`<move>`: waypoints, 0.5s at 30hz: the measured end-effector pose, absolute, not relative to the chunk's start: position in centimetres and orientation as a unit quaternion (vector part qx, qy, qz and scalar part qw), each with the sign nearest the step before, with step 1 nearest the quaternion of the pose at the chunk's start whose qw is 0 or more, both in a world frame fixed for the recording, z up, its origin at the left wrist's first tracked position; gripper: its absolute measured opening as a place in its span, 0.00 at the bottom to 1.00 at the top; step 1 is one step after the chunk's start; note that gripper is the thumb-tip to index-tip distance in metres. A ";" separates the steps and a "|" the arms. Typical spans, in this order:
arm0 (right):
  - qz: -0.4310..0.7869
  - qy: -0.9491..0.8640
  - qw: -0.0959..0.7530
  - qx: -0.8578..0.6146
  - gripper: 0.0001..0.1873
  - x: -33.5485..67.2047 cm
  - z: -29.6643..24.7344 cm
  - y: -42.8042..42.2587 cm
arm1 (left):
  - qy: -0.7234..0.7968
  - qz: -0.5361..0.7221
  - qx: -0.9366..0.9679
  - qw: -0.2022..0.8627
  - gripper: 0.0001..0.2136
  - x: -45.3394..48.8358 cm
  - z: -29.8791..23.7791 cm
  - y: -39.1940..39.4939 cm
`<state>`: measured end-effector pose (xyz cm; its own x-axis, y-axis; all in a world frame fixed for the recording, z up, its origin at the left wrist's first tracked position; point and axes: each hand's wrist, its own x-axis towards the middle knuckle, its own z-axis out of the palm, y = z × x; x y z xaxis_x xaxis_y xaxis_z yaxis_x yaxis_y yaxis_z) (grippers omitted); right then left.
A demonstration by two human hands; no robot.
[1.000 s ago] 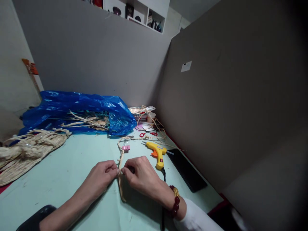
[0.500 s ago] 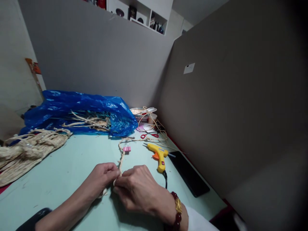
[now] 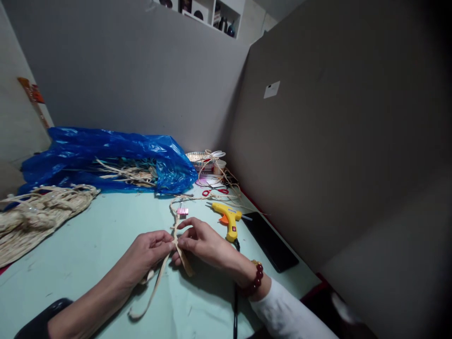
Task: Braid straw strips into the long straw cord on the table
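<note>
Head: left hand [image 3: 148, 253]; right hand [image 3: 204, 243]; braid [image 3: 173, 222]

A pale green table [image 3: 88, 245] lies under the left hand [image 3: 148, 252] and right hand [image 3: 201, 242]. Beyond them stands a plain grey partition [image 3: 134, 80]. Right of the right hand rises a taupe panel [image 3: 335, 150] bearing a small white label [image 3: 271, 89]. A white shelf unit [image 3: 212, 10] shows above the partition, far ahead.

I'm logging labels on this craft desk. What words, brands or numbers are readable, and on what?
None can be read.
White sticker on the right partition: too small and blurred.
Yellow glue gun: no legible brand.
Shelf items: too small.
Straw strip: no text.
</note>
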<state>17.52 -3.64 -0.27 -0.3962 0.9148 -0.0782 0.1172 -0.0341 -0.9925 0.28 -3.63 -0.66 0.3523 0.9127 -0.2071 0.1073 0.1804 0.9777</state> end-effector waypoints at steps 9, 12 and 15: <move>0.541 -0.649 0.269 -0.463 0.08 17.2 -0.3 -3.3 | 0.485 0.299 0.639 0.516 0.16 0.0 -2.0 -2.8; 0.453 -0.709 0.278 -0.464 0.13 17.2 0.0 -3.5 | 0.500 0.282 0.679 0.458 0.13 0.2 -2.0 -2.9; 0.400 -0.725 0.302 -0.473 0.13 17.0 0.4 -3.9 | 0.530 0.258 0.724 0.359 0.11 0.4 -1.1 -3.6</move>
<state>17.03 -3.87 0.38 -0.3716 0.9265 0.0594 0.4440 0.2335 -0.8650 0.40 -3.57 -1.13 0.3048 0.9524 -0.0075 0.5821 -0.1800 0.7930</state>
